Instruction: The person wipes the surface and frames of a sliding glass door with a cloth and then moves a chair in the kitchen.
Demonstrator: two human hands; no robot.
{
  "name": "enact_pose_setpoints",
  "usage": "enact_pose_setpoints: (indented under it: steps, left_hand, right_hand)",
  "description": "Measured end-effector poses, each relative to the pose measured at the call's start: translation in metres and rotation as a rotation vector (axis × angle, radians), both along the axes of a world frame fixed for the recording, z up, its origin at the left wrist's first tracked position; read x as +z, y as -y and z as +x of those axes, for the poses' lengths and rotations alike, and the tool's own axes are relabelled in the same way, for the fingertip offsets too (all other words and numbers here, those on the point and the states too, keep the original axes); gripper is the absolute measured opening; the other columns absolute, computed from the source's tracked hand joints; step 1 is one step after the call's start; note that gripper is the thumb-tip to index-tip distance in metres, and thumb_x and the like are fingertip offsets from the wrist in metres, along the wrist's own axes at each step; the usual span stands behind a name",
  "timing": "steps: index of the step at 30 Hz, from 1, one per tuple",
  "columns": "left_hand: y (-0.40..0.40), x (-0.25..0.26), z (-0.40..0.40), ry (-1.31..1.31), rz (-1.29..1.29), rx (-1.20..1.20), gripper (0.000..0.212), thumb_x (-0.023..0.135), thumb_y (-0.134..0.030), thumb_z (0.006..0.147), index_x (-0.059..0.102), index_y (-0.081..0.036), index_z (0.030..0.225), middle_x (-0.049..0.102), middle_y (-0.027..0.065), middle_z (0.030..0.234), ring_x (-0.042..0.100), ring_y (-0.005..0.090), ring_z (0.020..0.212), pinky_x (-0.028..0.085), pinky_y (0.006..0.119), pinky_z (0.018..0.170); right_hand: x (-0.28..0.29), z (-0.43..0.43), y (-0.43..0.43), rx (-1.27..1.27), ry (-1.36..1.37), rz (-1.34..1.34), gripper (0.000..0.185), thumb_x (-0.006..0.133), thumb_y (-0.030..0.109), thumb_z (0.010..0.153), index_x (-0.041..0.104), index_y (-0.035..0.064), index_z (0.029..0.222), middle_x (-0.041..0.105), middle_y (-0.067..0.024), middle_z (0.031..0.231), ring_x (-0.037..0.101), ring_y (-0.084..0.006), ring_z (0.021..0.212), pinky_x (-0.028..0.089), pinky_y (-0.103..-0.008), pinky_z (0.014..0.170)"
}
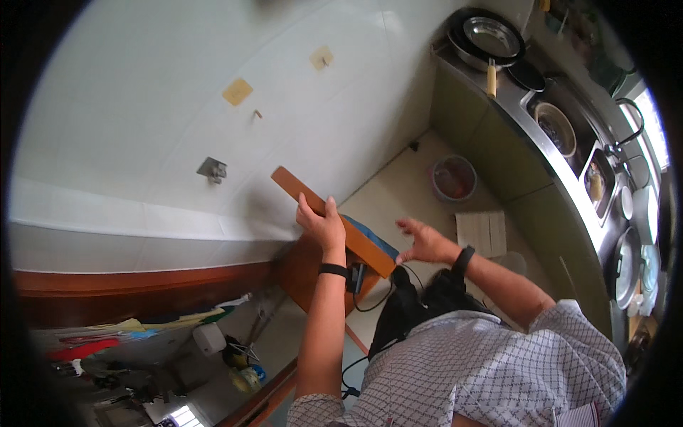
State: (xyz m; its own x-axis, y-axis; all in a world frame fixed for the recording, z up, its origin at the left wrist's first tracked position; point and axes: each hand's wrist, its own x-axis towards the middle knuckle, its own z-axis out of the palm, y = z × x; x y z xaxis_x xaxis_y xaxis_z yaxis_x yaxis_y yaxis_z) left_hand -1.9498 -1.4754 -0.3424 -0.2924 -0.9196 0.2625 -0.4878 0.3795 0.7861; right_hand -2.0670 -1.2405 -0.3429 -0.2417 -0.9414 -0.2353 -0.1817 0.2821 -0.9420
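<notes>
My left hand (324, 224) grips a flat orange-brown wooden bar (368, 245) near its middle, thumb and fingers over its edge. The bar slants from the white wall side down towards my body. Beyond its lower half shows a strip of blue material (371, 235). Under the bar is an orange-brown wooden panel (299, 272), partly hidden by my left arm; whether the two are joined I cannot tell. My right hand (427, 241) is held with fingers apart, its thumb by the bar's lower end. Contact there is unclear.
At right, a steel counter (568, 168) curves past with pans (491, 37) and a sink basin (555, 128). A bin (453, 179) and a pale flat mat or board (481, 233) are on the floor. A metal tap or valve (214, 171) juts from the wall. A black cable (368, 309) hangs near my body.
</notes>
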Motion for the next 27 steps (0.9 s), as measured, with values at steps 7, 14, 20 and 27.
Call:
enact_pose_setpoints:
  steps: [7,14,20,27]
  left_hand:
    - [-0.007,-0.010,0.017,-0.416,0.351,-0.030,0.065,0.066,-0.017,0.093,0.032,0.004,0.144,0.044,0.0233,0.138,0.047,0.0312,0.125,0.041,0.043,0.105]
    - [-0.073,0.014,0.058,-0.482,0.952,-0.279,0.066,0.059,-0.044,0.098,0.040,0.001,0.142,0.050,0.0163,0.136,0.053,0.0283,0.120,0.046,0.045,0.099]
    - [-0.095,0.046,0.035,-0.328,1.055,-0.165,0.063,0.062,-0.037,0.097,0.038,0.004,0.138,0.050,0.0181,0.132,0.054,0.0269,0.116,0.047,0.040,0.099]
    - [-0.085,0.029,0.032,-0.448,1.036,-0.178,0.053,0.066,-0.025,0.096,0.042,0.003,0.134,0.055,0.0145,0.128,0.057,0.0243,0.112,0.049,0.039,0.097]
  right_hand:
    - [0.045,0.023,0.012,0.107,-0.055,0.047,0.101,0.090,0.039,0.068,0.038,-0.0009,0.144,0.049,-0.0230,0.139,0.052,-0.0340,0.128,0.048,-0.0430,0.104]
    - [0.012,0.070,0.011,-0.105,-0.158,-0.122,0.089,0.088,0.030,0.069,0.040,-0.0030,0.137,0.050,-0.0221,0.133,0.052,-0.0383,0.122,0.045,-0.0425,0.103]
    - [0.011,0.069,0.016,-0.210,-0.204,-0.176,0.084,0.084,0.023,0.068,0.041,-0.0039,0.135,0.053,-0.0264,0.129,0.057,-0.0407,0.115,0.050,-0.0428,0.095]
    - [0.005,0.066,0.026,-0.229,-0.208,-0.231,0.069,0.076,0.010,0.070,0.043,-0.0036,0.129,0.058,-0.0256,0.118,0.060,-0.0426,0.106,0.053,-0.0438,0.088]
